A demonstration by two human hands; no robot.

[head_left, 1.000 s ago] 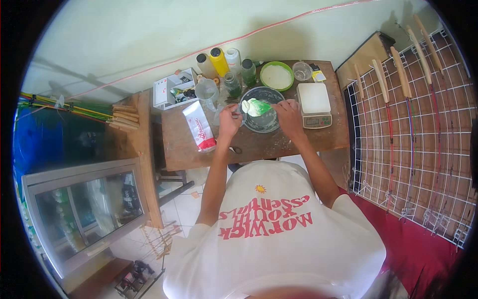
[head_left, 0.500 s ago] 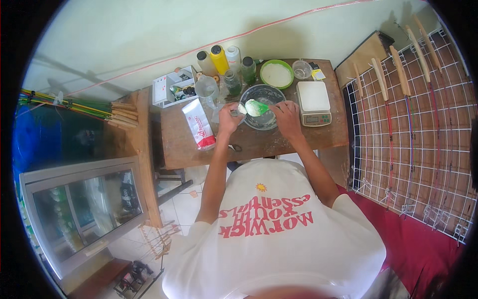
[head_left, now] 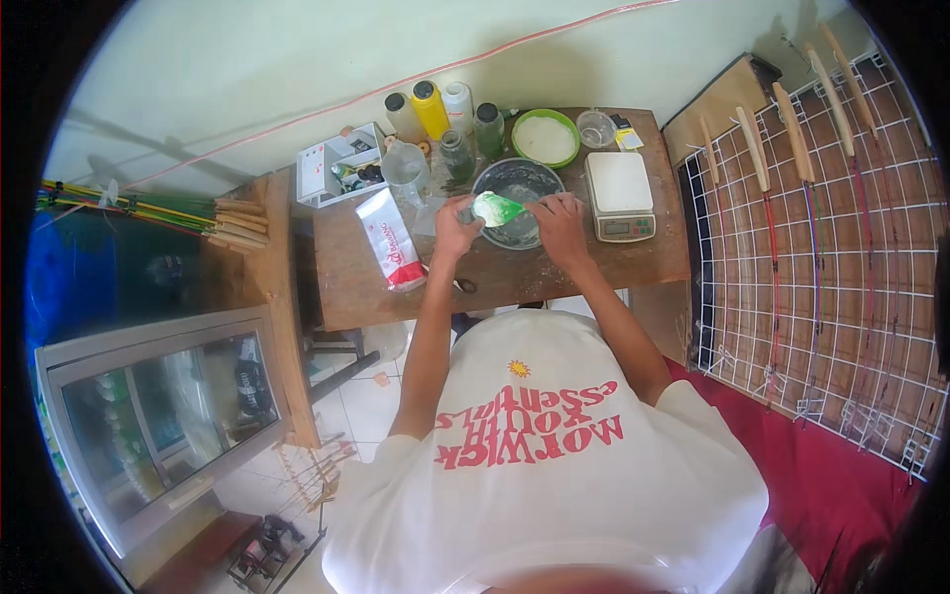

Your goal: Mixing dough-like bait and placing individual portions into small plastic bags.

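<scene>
My right hand (head_left: 558, 228) grips the handle end of a green spatula (head_left: 511, 209), its blade pointing left and coated with white powder or paste. On the left, my left hand (head_left: 456, 230) is closed around something small and greyish, mostly hidden by the fingers, close to the spatula's tip. Both hands are above the near side of a grey mixing bowl (head_left: 539, 178), whose inside is smeared with white residue. A white and red paper packet (head_left: 389, 238) lies left of my left hand.
A kitchen scale (head_left: 621, 193) stands right of the bowl on the wooden table (head_left: 579, 282). Behind are a green bowl (head_left: 546, 139) of white powder, several bottles and jars, and a clear jug (head_left: 406, 168). Scissors (head_left: 463, 285) lie near the front edge. A wire rack (head_left: 821, 267) stands at right.
The green spatula has turned slightly, and more of its green blade shows beside my left hand. Both hands stay over the bowl. The whole view has shifted a little.
</scene>
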